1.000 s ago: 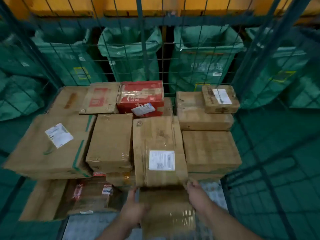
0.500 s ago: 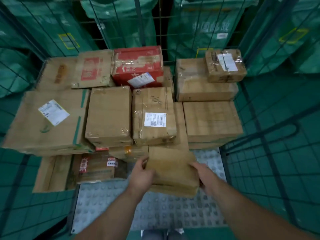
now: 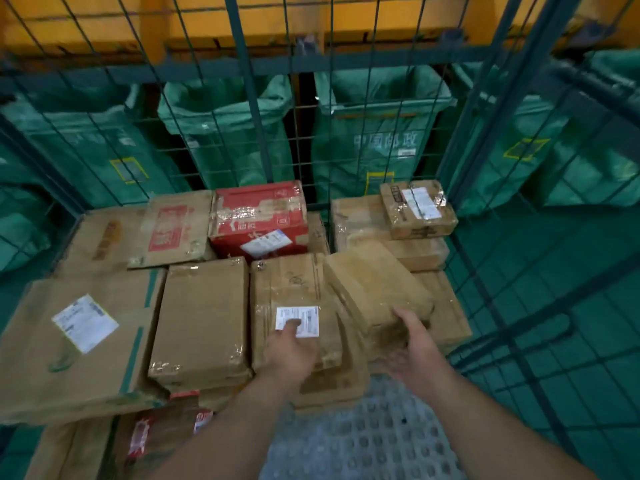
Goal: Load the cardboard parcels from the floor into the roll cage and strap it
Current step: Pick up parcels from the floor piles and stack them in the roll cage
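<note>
Several cardboard parcels are stacked inside the green wire roll cage (image 3: 242, 98). A small plain brown parcel (image 3: 374, 282) lies tilted on top of the stack, right of centre. My right hand (image 3: 417, 344) touches its near end with fingers extended. My left hand (image 3: 291, 348) hovers over the taped parcel with a white label (image 3: 294, 289), fingers relaxed and holding nothing. Behind these are a red box (image 3: 259, 216) and a small labelled box (image 3: 417, 209). A wide box with a white label (image 3: 83, 327) fills the left side.
The grey studded cage floor (image 3: 363, 441) shows bare in front of the stack. Wire side walls (image 3: 512, 237) close in left and right. Green mail sacks (image 3: 374, 140) hang behind the cage under a yellow frame (image 3: 242, 26). More parcels (image 3: 145, 434) lie low at the front left.
The small brown parcel, held in both hands low at the cage front, now lies up on the stack to the right. My left hand has let go of it.
</note>
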Tool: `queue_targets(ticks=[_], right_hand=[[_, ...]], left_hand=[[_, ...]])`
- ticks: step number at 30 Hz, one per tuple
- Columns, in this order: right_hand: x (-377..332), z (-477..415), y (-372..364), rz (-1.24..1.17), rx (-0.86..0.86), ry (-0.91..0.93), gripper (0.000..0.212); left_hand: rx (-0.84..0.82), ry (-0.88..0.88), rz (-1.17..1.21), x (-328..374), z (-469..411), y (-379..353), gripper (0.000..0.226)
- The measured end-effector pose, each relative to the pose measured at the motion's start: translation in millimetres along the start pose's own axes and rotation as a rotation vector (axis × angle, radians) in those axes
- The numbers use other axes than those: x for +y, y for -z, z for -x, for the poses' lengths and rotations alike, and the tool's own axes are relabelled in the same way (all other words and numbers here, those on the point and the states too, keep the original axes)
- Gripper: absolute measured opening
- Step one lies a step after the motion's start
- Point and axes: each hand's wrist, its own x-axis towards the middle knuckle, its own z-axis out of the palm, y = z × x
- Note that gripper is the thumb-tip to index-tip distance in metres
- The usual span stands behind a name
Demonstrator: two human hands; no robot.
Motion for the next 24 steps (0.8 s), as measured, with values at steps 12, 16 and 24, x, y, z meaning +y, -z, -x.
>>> queue_targets(ticks=[12,16,24], right_hand=[[-56,-119,-134,0.597,0.311,0.800,0.110],[-67,-158,-172,0.630,0.348,0.872,0.105],[-64,-213,-213,0.476,0.388,0.851,0.105]], left_hand=[[-0.196,0.020,-0.689,-40,-118,-60,0.099],[-0.235,-0.013,-0.667,-50,-133,-60,0.092],[-0.271,0.021,-0.552,-51,-127,-51,0.099]])
